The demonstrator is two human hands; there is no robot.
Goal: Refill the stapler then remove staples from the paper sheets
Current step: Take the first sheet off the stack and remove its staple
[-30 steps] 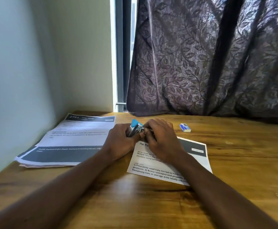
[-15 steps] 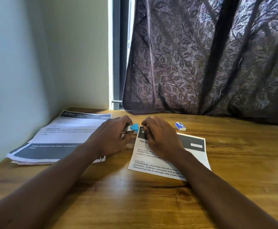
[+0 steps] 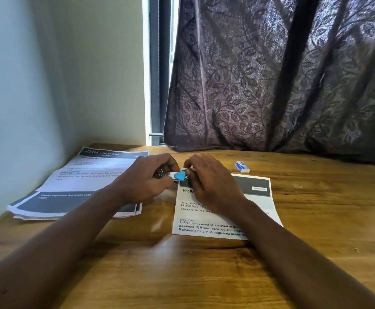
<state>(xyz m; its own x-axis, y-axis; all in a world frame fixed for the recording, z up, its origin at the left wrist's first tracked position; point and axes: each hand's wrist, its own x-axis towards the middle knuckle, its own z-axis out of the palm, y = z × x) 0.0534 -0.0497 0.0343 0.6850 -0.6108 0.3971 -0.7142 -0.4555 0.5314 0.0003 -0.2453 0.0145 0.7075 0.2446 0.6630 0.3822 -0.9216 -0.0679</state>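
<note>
Head view: the left hand (image 3: 145, 180) curls its fingers round the stapler (image 3: 177, 175) and holds it low over the wooden table (image 3: 204, 277), blue tip (its one bright part) at the top-left corner of the paper sheet (image 3: 205, 228). The right hand (image 3: 212, 182) rests on that sheet with its fingers bent at the same corner; I cannot tell whether they pinch the paper. A staple box (image 3: 241, 166) lies beyond, and a paper stack (image 3: 81, 179) lies to the left.

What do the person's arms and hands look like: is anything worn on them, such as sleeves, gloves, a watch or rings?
Nothing worn is visible. The left hand and right hand are bare, without gloves or visible rings. The left forearm and right forearm are bare to the picture's edge: no sleeve, watch or bracelet.
</note>
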